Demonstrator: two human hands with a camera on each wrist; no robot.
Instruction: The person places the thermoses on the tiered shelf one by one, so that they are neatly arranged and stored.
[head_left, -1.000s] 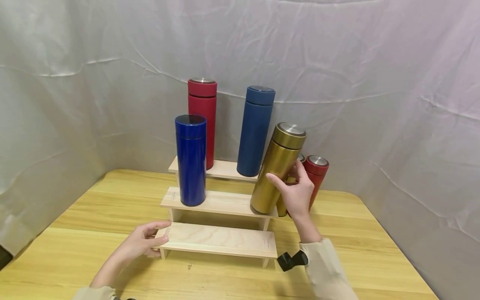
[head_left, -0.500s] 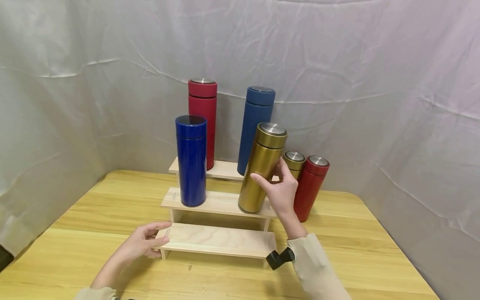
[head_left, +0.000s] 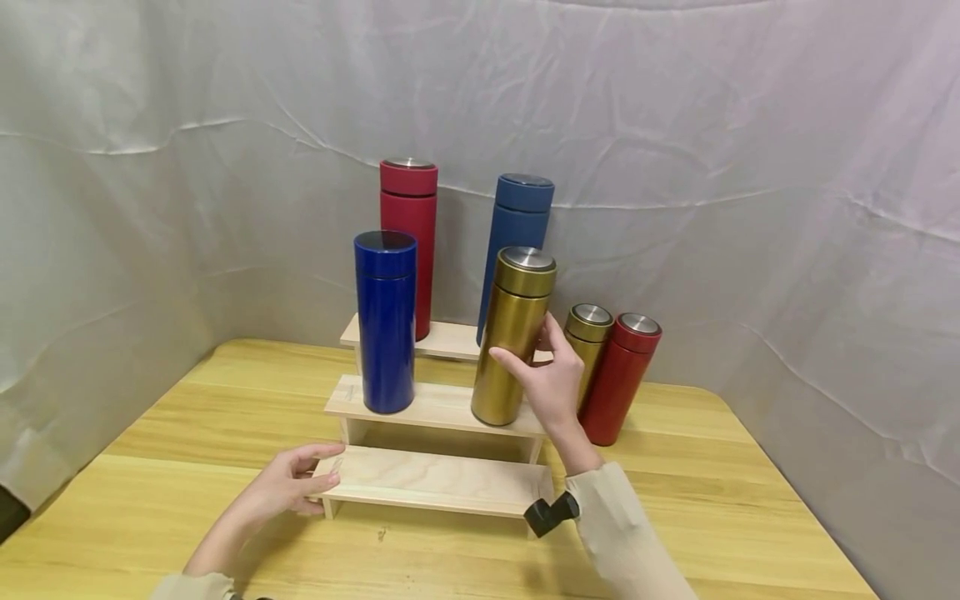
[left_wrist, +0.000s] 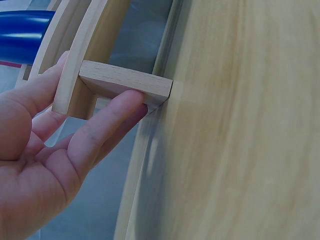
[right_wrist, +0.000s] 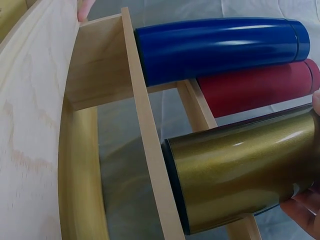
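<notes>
leftward along the middle step of the stand (head_left: 438,477), the gold bottle (head_left: 512,329) had shifted and straightened, having leaned at the stand's right end a second earlier. its base appeared to rest on that step, so the placing looked nearly done. the right hand (head_left: 553,387) grasped it between thumb and fingers; the left hand (head_left: 283,482) gripped the left end of the stand's lowest step.

the gold bottle was a satiny cylinder with a brushed silver cap top; the blue bottle (head_left: 387,325), on the stand's same step, shone glassily. the red bottle (head_left: 410,208) on the stand's top step looked matte. the stand was pale, swirl-grained wood.
</notes>
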